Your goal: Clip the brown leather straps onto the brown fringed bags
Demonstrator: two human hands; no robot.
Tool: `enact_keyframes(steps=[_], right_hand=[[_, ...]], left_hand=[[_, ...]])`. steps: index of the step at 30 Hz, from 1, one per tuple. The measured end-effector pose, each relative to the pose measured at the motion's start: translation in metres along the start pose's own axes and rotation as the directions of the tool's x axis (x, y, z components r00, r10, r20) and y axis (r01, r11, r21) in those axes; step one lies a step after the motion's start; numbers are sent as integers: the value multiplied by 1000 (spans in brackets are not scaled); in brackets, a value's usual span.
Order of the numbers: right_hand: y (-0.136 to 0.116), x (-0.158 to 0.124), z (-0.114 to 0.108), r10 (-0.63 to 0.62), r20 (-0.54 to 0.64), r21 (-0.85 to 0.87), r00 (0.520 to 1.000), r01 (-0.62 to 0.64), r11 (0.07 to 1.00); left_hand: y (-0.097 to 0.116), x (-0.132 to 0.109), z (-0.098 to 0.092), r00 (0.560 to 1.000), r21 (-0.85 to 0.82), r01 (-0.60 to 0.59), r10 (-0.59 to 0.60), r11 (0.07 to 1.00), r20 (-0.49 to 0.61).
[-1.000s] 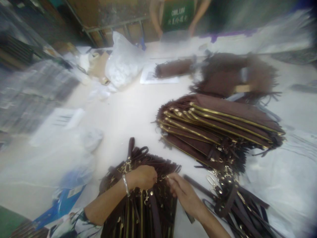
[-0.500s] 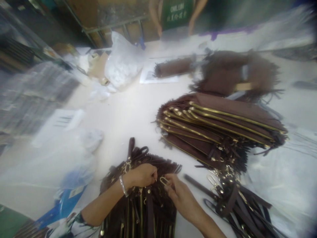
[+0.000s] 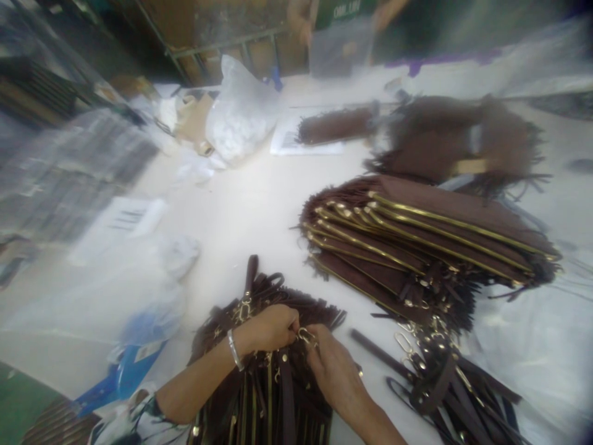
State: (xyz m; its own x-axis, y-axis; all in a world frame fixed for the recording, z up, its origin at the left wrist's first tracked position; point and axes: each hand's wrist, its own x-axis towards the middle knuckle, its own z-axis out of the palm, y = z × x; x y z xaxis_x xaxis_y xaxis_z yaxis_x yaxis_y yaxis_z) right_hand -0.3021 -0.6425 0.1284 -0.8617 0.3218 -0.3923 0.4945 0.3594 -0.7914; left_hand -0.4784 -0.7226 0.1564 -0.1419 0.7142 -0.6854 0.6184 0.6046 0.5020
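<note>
My right hand (image 3: 336, 368) is closed on a gold metal clasp (image 3: 304, 335), pinched between thumb and fingers. Its strap is mostly hidden by the hand. My left hand (image 3: 275, 327), a silver bangle on its wrist, is closed with fingertips together right beside the clasp; what it pinches is too small to make out. Both hands are over a pile of dark brown fringed pouches (image 3: 252, 395) with gold zippers, lying at the table's near edge. Short straps with gold rings and clasps lie among them. Loose brown wrist straps (image 3: 440, 389) with gold clasps are heaped to the right.
A fanned stack of brown zippered pouches (image 3: 417, 222) lies right of centre, more fringed pouches (image 3: 454, 136) behind. A white plastic bag (image 3: 241, 117) stands at the back. Clear plastic (image 3: 115, 290) and a blue object (image 3: 134, 368) are left. A person in a green apron (image 3: 345, 15) stands opposite.
My hands have come together, and the clasp in my right hand now meets my left fingertips. The view has shifted slightly, and the person opposite holds a clear sheet higher in view.
</note>
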Motion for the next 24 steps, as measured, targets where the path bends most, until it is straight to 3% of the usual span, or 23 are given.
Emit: enact_keyframes(steps=[9, 17, 24], right_hand=[[-23, 4, 13, 143, -79, -191, 987, -156, 969], [-36, 10, 16, 248, -26, -344, 968, -241, 907], [-51, 10, 12, 256, -20, -410, 967, -241, 880]], left_hand=[[6, -1, 0, 998, 45, 51, -49, 998, -30], [2, -4, 2, 995, 90, -34, 42, 995, -94], [8, -6, -1, 990, 170, -91, 108, 981, -93]])
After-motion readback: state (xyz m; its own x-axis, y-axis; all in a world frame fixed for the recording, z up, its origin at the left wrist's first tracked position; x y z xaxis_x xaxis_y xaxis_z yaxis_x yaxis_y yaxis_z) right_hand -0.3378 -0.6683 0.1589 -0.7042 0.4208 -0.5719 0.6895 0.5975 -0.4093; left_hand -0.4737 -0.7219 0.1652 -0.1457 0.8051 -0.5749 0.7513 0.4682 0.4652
